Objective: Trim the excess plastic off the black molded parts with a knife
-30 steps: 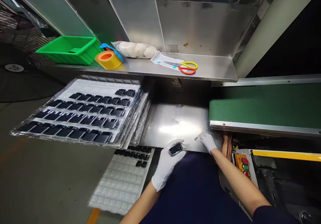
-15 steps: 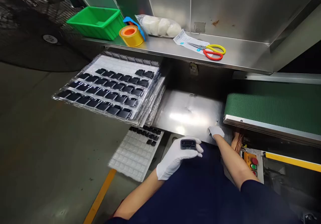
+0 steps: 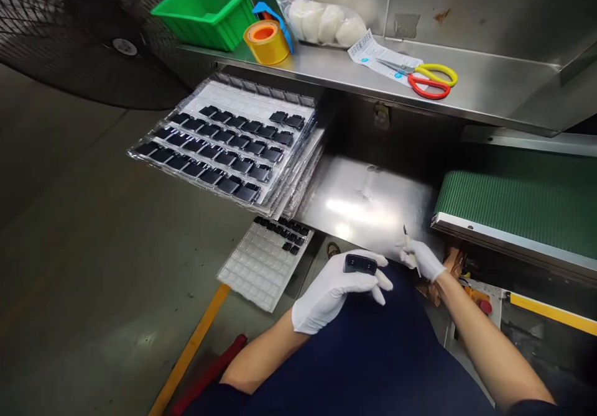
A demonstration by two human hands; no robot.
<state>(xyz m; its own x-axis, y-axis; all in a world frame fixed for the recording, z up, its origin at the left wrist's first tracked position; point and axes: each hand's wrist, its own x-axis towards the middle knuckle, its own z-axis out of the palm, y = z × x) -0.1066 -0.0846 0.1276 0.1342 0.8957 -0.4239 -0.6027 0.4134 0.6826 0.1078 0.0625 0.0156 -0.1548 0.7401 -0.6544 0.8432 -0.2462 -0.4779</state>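
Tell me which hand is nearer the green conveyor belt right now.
Right. The right hand, pinching a thin pointed tool, sits just below and left of the green conveyor belt; the left hand, holding a black part, lies farther left.

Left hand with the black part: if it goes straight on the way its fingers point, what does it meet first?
Probably the right hand, gripping a small metal tool, just ahead of the left hand and its black part. Depth is unclear from this head view, so it could pass slightly under.

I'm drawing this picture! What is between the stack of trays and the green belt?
A shiny metal plate lies between the stack of trays and the green belt. You can see it in the head camera view.
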